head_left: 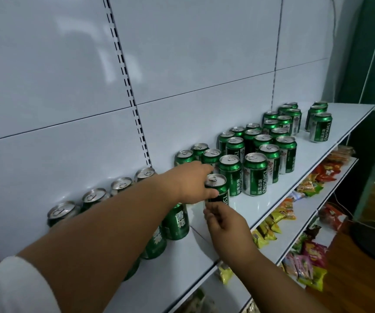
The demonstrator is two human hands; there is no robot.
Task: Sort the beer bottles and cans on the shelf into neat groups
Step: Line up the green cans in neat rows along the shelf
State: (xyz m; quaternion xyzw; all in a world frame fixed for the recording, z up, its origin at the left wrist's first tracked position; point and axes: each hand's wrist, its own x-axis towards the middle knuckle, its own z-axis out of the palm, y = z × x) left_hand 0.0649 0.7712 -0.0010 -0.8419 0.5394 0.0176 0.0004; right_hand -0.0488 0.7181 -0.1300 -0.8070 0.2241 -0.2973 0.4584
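Note:
Several green beer cans stand on a white shelf [270,199]. My left hand [193,181] grips one green can [220,188] near its top, lifted or tilted near the shelf's middle. My right hand [225,220] touches the same can's bottom from below. A row of cans [96,195] runs along the back wall to the left, partly hidden behind my left forearm. A dense group of cans [256,154] stands to the right, and a small group [318,123] sits at the far right. No bottles are visible.
The white back panel [182,53] rises behind the shelf. Lower shelves [331,184] to the right hold colourful snack packets [308,256]. The shelf's front strip [204,256] near my right wrist is bare.

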